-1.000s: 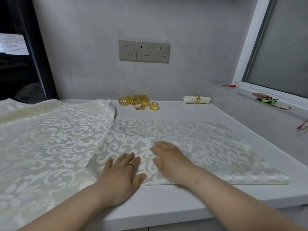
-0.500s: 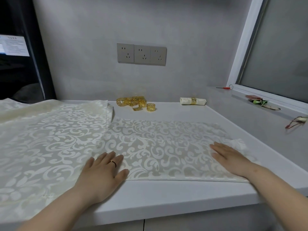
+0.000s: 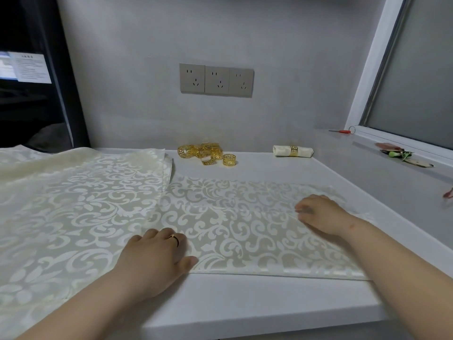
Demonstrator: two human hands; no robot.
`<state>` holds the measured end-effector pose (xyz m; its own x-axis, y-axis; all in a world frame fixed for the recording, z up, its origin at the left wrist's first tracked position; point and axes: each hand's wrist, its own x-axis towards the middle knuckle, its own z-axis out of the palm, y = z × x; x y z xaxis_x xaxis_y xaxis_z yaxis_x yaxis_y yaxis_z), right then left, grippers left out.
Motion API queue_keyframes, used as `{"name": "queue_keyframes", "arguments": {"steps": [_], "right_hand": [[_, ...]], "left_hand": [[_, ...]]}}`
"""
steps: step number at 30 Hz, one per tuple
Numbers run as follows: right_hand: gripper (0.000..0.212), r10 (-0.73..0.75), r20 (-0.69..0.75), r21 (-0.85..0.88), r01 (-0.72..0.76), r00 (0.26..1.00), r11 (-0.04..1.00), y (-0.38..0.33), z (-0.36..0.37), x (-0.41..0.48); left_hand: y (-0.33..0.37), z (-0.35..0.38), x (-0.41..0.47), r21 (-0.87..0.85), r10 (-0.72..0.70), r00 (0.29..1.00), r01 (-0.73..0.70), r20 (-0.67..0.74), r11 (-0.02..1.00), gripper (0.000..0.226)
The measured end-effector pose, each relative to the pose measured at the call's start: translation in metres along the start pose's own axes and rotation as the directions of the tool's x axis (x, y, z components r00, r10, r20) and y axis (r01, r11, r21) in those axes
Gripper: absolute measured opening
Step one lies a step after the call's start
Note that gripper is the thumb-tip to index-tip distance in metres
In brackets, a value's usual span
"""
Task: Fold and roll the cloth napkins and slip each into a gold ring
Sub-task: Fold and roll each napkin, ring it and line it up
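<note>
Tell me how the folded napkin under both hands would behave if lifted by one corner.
Probably floppy: the folded napkin lies flat and thin on the counter, so it would drape and its layers could slide apart. Its sheen suggests slippery fabric. Likely light; the rolled napkin fits inside a gold ring.

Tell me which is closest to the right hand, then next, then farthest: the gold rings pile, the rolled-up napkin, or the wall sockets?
From the right hand, in the head view:
1. Cream rolled napkin in a gold ring, back of the counter, right side.
2. Pile of loose gold rings, back middle.
3. Grey triple wall socket, up on the wall.
</note>
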<state>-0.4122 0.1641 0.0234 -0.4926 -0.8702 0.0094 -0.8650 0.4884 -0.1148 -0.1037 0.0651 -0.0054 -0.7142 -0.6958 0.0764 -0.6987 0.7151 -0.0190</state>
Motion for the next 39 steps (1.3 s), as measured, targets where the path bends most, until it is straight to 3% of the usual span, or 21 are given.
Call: {"name": "queue_keyframes", "arguments": {"steps": [4, 9, 17, 21, 23, 29, 32, 34, 38, 39], "right_hand": [[0.023, -0.118, 0.015, 0.105, 0.116, 0.993, 0.988, -0.055, 0.011, 0.021], [0.009, -0.159, 0.107, 0.159, 0.141, 0.981, 0.977, -0.091, 0.018, 0.037], [0.031, -0.166, 0.118, 0.192, 0.141, 0.979, 0.971, -0.090, 0.021, 0.040], [0.020, -0.178, 0.086, 0.202, 0.158, 0.980, 0.967, -0.090, 0.026, 0.042], [0.014, -0.178, 0.072, 0.199, 0.161, 0.981, 0.967, -0.090, 0.028, 0.044], [0.012, -0.166, 0.103, 0.231, 0.139, 0.981, 0.963, -0.086, 0.024, 0.054], [0.007, -0.111, 0.020, 0.263, 0.102, 0.994, 0.960, -0.076, 0.014, 0.073], [0.023, -0.051, -0.006, 0.173, 0.051, 0.999, 0.984, -0.064, 0.010, 0.093], [0.042, 0.111, 0.014, 0.150, -0.112, 0.994, 0.982, -0.041, 0.009, 0.131], [0.045, 0.138, 0.038, 0.127, -0.142, 0.990, 0.982, -0.037, 0.011, 0.139]], "left_hand": [[0.002, 0.004, 0.005, -0.058, 0.072, 0.995, -0.077, -0.072, 0.995, 0.099], [0.015, 0.001, 0.013, -0.219, 0.117, 0.991, -0.128, -0.065, 0.967, 0.101], [0.030, -0.003, 0.018, -0.210, 0.202, 0.979, -0.196, 0.008, 0.958, 0.103], [0.051, -0.008, 0.031, -0.189, 0.261, 0.964, -0.249, 0.041, 0.950, 0.057], [0.060, -0.007, 0.037, -0.188, 0.273, 0.960, -0.258, 0.059, 0.948, 0.053], [0.066, 0.010, 0.044, -0.191, 0.286, 0.949, -0.259, 0.130, 0.947, 0.057], [0.066, 0.013, 0.043, -0.211, 0.273, 0.955, -0.244, 0.118, 0.946, 0.058], [0.066, 0.015, 0.043, -0.211, 0.264, 0.958, -0.236, 0.113, 0.948, 0.060], [0.064, 0.020, 0.046, -0.192, 0.278, 0.954, -0.254, 0.110, 0.948, 0.097], [0.063, 0.022, 0.047, -0.182, 0.280, 0.953, -0.258, 0.111, 0.949, 0.097]]}}
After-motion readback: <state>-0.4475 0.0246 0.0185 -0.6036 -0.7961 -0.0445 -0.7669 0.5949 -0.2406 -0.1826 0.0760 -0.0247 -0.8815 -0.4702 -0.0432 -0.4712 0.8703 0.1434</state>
